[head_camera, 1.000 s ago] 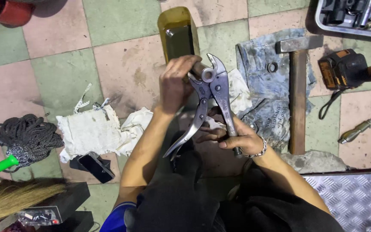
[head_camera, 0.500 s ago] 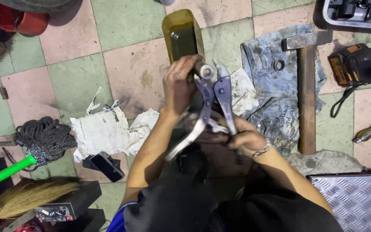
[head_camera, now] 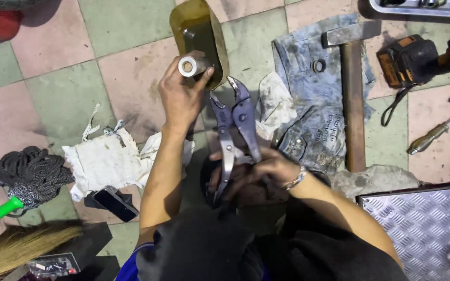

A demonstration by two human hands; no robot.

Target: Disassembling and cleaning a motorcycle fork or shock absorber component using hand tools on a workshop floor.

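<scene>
My left hand (head_camera: pixel 180 99) holds a short metal cylinder (head_camera: pixel 192 66) by its side, lifted above a yellowish translucent container (head_camera: pixel 199 31) on the tiled floor. My right hand (head_camera: pixel 259 174) grips the handles of grey locking pliers (head_camera: pixel 234 130), whose jaws point up and away from me and stand apart with nothing between them. The cylinder is to the left of the jaws and clear of them. A bracelet is on my right wrist.
A wooden-handled hammer (head_camera: pixel 352 99) lies on denim cloth (head_camera: pixel 313 109) at right, beside a cordless drill (head_camera: pixel 417 60) and screwdrivers (head_camera: pixel 436 132). White rags (head_camera: pixel 108 161), a dark mop head (head_camera: pixel 29 174) and a broom (head_camera: pixel 22 250) sit left. Checker plate (head_camera: pixel 428 229) is at lower right.
My left hand has pulled the metal cylinder out of the plier jaws and moved it up and left. The pliers have dropped lower in my right hand.
</scene>
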